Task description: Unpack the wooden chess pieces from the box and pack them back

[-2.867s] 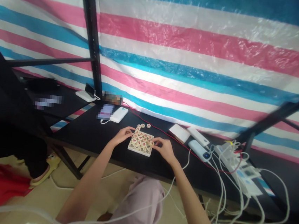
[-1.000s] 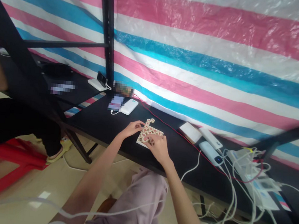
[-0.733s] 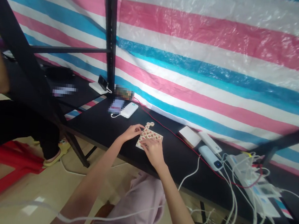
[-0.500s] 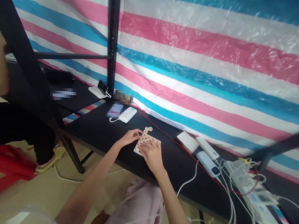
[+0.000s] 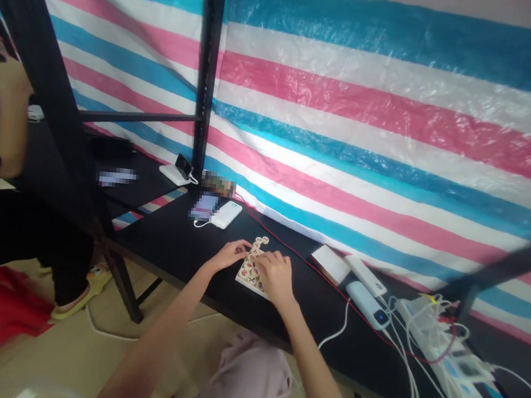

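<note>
A shallow white tray (image 5: 244, 282) on the black table holds rows of round, cream-coloured Chinese chess pieces (image 5: 248, 265) with red and black characters. Two or so loose pieces (image 5: 265, 240) stick out past its far left corner. My left hand (image 5: 228, 255) rests at the tray's left edge, thumb and forefinger curved and apart beside the pieces. Over the right half of the tray is my right hand (image 5: 277, 276), its fingers together and bent down onto the pieces. Whatever its fingertips pinch is hidden, and the hand covers the tray's right side.
Behind lie a white power bank (image 5: 226, 214) and a blurred-out phone (image 5: 204, 207). To the right are a small box (image 5: 330, 264), a light-blue power bank (image 5: 368, 305) and a tangle of white cables. A red cable (image 5: 284, 243) crosses behind the tray. Another person's arm (image 5: 13, 118) is at left.
My right hand has moved up and right over the tray, uncovering pieces in the near rows. My left hand stays at the left edge. The camera view has tilted up slightly.
</note>
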Available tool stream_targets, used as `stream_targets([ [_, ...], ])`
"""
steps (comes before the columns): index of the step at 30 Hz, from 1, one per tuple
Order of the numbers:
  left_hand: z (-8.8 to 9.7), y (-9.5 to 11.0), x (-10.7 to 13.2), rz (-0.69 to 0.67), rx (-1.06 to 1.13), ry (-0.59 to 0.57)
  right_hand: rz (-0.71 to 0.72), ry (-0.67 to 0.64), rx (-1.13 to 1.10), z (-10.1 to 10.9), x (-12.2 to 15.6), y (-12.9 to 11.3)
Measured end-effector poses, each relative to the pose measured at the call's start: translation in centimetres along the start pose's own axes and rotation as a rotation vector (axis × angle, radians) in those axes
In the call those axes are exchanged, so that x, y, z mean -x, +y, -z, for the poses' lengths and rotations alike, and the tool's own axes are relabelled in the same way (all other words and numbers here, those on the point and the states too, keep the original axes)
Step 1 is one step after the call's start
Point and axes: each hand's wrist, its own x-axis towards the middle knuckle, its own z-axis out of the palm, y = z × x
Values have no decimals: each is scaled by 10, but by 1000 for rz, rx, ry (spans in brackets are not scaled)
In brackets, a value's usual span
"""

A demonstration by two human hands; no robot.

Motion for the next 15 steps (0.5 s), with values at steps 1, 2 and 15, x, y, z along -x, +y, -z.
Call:
stream_targets([
  [1, 1, 0, 0, -6, 13, 2, -34, -10, 15, 1, -10, 9],
  [2, 1, 0, 0, -10, 31, 10, -58, -25, 29, 0, -21, 19],
  [15, 4, 0, -1, -31, -4, 49, -51, -335, -165, -31, -38, 98],
])
